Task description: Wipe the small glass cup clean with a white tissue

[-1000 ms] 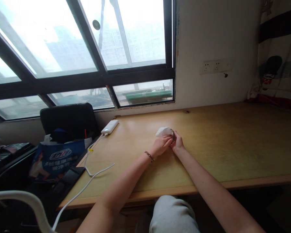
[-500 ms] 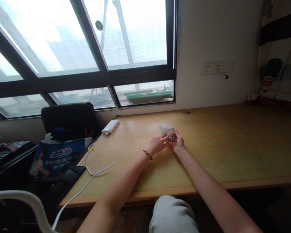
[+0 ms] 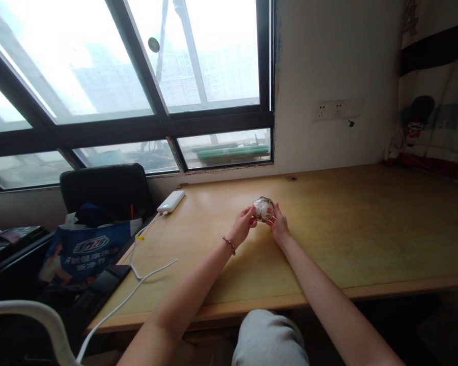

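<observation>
A: Grip state?

B: Both hands closed on one item. Left hand (image 3: 243,227) has its left edge between thumb and fingers; right hand (image 3: 280,226) supports the right side, fingers reaching under the lower edge.

A: What's the item?

B: Small round thing (image 3: 263,209), whitish middle, dark brownish rim (too small to ID). Sits between the two sets of fingertips, over the wooden table (image 3: 351,244). Can't tell if it touches the surface.

A: Near the grip?

B: Bracelet (image 3: 229,245) on the left wrist, just behind the grip. Left of grip, well apart: white box (image 3: 171,202) near the table edge, white cable (image 3: 155,272) coming off it. Further left, past the edge: blue bag (image 3: 86,254) in front of a black chair (image 3: 106,188).

A: Beyond and below?

B: Beyond, slightly right: small hole (image 3: 291,178) in the tabletop. Further out, right: wall sockets (image 3: 336,109). Ahead-left: window (image 3: 213,56). Body side of grip: grey-clothed knee (image 3: 269,339) at the table's near edge.
</observation>
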Motion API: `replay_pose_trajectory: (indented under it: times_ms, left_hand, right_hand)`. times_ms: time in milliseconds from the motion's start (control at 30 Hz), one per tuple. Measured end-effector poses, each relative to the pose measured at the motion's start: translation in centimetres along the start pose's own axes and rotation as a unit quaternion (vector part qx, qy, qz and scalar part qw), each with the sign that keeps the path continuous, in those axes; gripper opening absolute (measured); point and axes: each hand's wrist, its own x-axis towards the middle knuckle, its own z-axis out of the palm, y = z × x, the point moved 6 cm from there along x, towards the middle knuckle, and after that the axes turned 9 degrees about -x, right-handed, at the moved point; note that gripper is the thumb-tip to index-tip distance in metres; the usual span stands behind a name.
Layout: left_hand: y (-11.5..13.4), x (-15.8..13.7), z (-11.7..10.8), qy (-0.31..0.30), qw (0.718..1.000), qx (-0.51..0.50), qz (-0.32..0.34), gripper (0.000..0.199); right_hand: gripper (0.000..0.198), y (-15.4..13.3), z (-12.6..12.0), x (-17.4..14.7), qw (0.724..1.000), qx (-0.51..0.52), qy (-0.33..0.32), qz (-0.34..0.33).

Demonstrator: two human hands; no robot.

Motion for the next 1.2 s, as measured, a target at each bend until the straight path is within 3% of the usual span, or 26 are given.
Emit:
replay_pose_trajectory:
  times_ms: [100,267,400,533,633,767,900,1000,1200]
  left_hand:
    - [-0.7,0.3,-0.5,0.011,0.995,-0.087,-0.037,0.039]
    - [-1.3,0.5,-0.8,-0.013,0.989,-0.116,-0.088,0.044]
    - [-1.3,0.4,-0.9,-0.001,0.992,-0.076,-0.097,0.046]
    - [-1.2,0.4,-1.3,0.022,0.998,0.031,-0.042,0.048]
    - [-1.7,0.6,-1.4,0.023,0.996,0.078,-0.032,0.051]
    - [-2.6,1.1,-2.3,0.067,0.996,-0.012,-0.060,0.051]
    - [-1.3,1.1,-3.6,0.130,0.989,-0.064,0.036,0.035]
    - [-0.2,0.7,-3.8,0.131,0.986,-0.021,0.104,0.028]
    - [0.4,-0.2,-2.9,0.149,0.973,0.113,0.137,0.031]
  right_hand:
    - [0.034,-0.5,1.0,-0.5,0.997,0.024,-0.062,0.031]
    - [0.030,-1.3,2.5,-2.1,0.983,0.056,-0.156,0.078]
    - [0.030,-1.2,2.6,-2.4,0.979,0.063,-0.175,0.088]
    - [0.035,-0.6,2.2,-1.8,0.972,0.091,-0.195,0.090]
    - [0.037,-0.3,1.9,-1.2,0.970,0.122,-0.196,0.077]
    - [0.038,-0.3,1.3,-0.4,0.975,0.135,-0.168,0.055]
    - [0.039,-0.4,0.5,0.3,0.982,0.129,-0.124,0.053]
    - [0.038,-0.6,0.1,0.4,0.990,0.100,-0.092,0.043]
    - [0.039,-1.0,0.3,-0.3,0.997,0.044,-0.061,0.010]
